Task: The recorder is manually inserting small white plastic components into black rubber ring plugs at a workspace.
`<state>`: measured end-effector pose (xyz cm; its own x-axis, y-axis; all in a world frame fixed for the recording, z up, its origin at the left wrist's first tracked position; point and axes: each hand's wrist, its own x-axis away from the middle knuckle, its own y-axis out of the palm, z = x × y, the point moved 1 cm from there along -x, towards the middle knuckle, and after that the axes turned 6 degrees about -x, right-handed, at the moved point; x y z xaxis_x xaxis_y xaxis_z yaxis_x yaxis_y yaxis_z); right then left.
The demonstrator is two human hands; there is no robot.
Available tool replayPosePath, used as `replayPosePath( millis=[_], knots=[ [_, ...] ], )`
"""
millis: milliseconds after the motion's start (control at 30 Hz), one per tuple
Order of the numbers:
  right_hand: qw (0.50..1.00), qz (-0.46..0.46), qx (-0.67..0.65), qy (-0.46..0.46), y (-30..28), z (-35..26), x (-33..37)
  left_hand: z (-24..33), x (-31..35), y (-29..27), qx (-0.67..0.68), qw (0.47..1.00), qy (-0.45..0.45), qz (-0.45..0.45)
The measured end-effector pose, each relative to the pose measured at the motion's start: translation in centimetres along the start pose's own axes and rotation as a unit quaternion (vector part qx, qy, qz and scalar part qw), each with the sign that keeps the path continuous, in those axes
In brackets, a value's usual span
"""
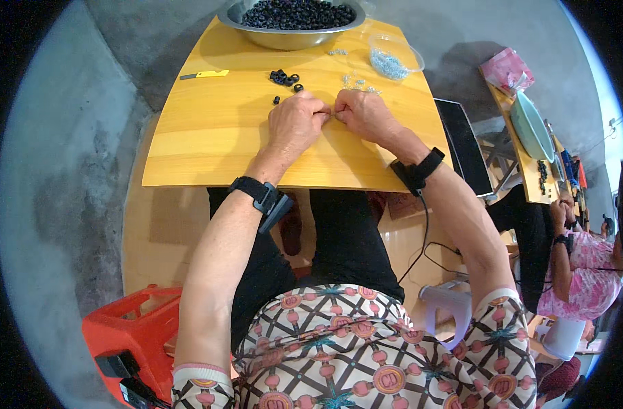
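Over the middle of the yellow wooden table (209,146), my left hand (296,121) and my right hand (367,116) nearly meet at the fingertips. Both are closed in a pinch; whatever sits between the fingers is too small and covered to make out. Just beyond my left hand lies a little group of black ring-shaped parts (281,77), with one black part (277,100) apart from it. Past my right hand, small clear or silvery pieces (358,83) are scattered on the tabletop.
A metal basin (294,37) heaped with black parts stands at the far edge. Beside it is a clear plastic tub (392,63) of small pale pieces. A yellow-handled cutter (206,74) lies at left. A red stool (131,327) is lower left; another person (577,266) sits at right.
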<state>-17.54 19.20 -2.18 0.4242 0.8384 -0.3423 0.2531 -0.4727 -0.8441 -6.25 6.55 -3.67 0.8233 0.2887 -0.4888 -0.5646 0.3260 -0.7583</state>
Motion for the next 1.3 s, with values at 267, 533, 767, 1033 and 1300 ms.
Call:
replayPosePath(
  millis=[267,533,767,1033,1300],
  knots=[
    [0.992,0.041,0.01,0.116,-0.4,2.2,-1.3,-0.6,0.2,0.3,0.057,0.998,-0.025,-0.003],
    [0.937,-0.029,-0.278,0.21,-0.9,-1.6,2.2,-1.3,0.4,0.3,0.06,0.998,-0.017,0.017],
    [0.985,-0.001,-0.128,0.117,0.5,-2.2,0.8,-0.6,0.1,0.3,0.025,0.999,-0.026,0.009],
    [0.948,-0.053,-0.24,0.204,-0.7,-2.4,2.2,-0.1,1.4,-0.2,0.171,0.983,-0.066,-0.017],
    [0.837,0.034,-0.465,0.287,-1.5,-2.6,5.8,-0.1,2.4,-1.1,0.322,0.941,-0.102,0.01]
  ],
)
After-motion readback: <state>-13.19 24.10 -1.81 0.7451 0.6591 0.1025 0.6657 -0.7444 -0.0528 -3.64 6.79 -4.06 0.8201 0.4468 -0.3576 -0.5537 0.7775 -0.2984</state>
